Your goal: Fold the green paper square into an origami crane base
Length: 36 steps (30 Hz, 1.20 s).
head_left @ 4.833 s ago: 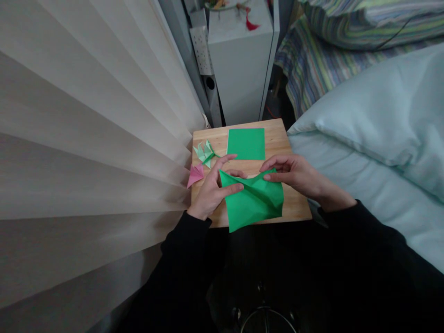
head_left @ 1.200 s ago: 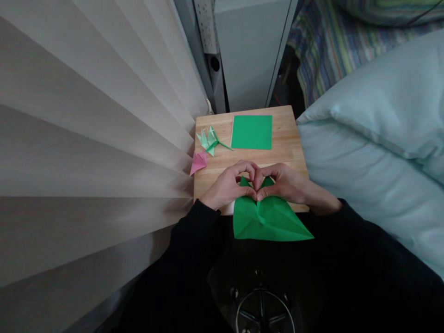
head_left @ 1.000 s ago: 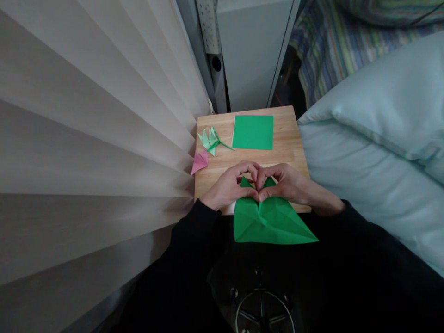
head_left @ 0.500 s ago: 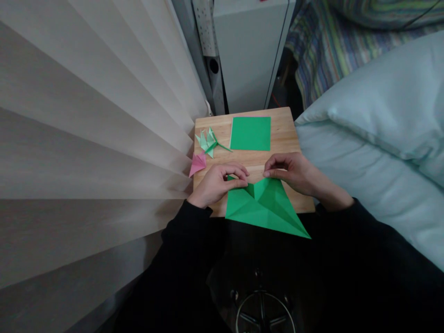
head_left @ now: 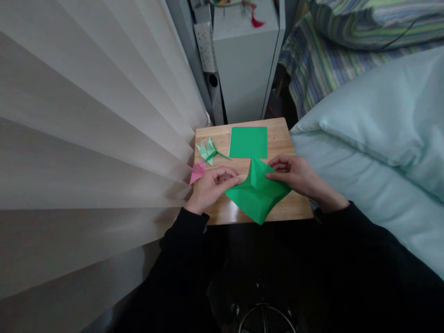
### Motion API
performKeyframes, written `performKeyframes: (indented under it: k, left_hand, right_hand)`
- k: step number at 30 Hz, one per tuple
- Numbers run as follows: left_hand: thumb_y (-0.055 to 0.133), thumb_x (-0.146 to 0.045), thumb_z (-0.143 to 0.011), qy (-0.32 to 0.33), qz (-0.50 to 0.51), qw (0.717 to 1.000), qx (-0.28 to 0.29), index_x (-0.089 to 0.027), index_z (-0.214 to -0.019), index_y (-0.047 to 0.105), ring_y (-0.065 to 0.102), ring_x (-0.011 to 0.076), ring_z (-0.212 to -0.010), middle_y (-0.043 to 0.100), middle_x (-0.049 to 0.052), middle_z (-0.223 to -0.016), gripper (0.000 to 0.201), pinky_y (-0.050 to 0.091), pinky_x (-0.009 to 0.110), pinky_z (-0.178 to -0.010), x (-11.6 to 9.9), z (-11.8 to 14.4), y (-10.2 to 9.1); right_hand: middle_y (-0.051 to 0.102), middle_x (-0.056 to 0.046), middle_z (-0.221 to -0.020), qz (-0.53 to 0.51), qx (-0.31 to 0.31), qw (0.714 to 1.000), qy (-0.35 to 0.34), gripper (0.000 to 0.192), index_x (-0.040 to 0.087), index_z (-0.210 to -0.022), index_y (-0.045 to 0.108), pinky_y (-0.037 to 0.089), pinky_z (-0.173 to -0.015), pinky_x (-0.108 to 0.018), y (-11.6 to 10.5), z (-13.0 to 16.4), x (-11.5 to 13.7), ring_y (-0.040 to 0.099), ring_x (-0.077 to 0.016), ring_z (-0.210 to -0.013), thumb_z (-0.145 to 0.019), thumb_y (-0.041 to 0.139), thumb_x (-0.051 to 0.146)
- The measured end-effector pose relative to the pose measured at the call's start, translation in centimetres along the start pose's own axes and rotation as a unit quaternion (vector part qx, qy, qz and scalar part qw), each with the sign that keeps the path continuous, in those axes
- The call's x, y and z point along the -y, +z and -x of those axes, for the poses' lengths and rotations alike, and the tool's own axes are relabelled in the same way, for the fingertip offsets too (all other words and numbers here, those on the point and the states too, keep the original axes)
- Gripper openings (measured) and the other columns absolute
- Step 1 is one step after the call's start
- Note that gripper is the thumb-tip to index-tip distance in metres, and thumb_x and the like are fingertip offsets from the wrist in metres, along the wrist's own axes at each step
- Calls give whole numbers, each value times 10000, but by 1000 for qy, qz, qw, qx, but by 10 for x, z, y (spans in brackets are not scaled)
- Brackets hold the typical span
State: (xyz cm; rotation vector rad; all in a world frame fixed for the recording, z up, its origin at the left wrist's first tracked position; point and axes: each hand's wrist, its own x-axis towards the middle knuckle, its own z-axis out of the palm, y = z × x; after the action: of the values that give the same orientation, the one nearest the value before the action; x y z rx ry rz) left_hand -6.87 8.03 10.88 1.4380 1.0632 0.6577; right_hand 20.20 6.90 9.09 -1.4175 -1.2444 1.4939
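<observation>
A creased sheet of green origami paper is held up over the near half of the small wooden table. One of its points stands up toward the far side, another hangs toward the near edge. My right hand pinches the paper's right upper edge between thumb and fingers. At the left corner, my left hand has its thumb and curled fingers closed on the edge; part of that grip is hidden. Beyond my hands lies a flat stack of green square paper.
Folded pale and dark green paper pieces and a pink folded piece lie at the left of the wooden table. A pleated curtain borders the left. Light blue bedding is on the right, a white cabinet behind.
The green sheet has turned and lifted: its long point at the near right is gone from there, and a point now stands up at the far side. The view has tilted up slightly.
</observation>
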Motion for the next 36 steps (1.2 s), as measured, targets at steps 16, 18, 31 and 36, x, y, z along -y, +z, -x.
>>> performKeyframes:
  k: [16, 18, 31, 36]
  left_hand:
    - [818, -471, -800, -49, 115, 989, 81, -190, -813, 558, 536, 84, -587, 589, -58, -691, 383, 400, 208, -558, 9, -1, 13]
    - [811, -502, -803, -43, 129, 989, 53, -192, -867, 580, 542, 83, -553, 613, -55, -683, 392, 407, 202, -531, 11, -2, 13]
    - [585, -636, -950, -167, 198, 930, -261, -167, -904, 693, 737, 221, -909, 783, 128, -972, 484, 560, 282, -714, 28, -8, 12]
    - [547, -784, -882, -226, 415, 880, -40, -104, -1126, 736, 755, 344, -1032, 769, 238, -1151, 747, 617, 446, -851, 9, -1, 13]
  right_hand:
    - [757, -1, -693, 15, -18, 1000, 6, 375, 231, -862, 751, 495, -601, -303, -10, 6, 11, 681, -183, -659, -630, 933, 463]
    - [773, 1, -724, 3, -29, 1000, 12, 390, 253, -865, 760, 524, -615, -315, -9, 7, 13, 697, -195, -674, -599, 950, 464]
    - [785, -70, -908, 258, -321, 858, -308, 60, 252, -900, 744, 539, -913, -505, 10, 19, 13, 723, -289, -916, -913, 743, 311]
    - [819, 20, -952, 389, -189, 752, -498, 158, 279, -956, 712, 436, -1071, -507, 31, 30, 12, 720, -214, -930, -940, 695, 122]
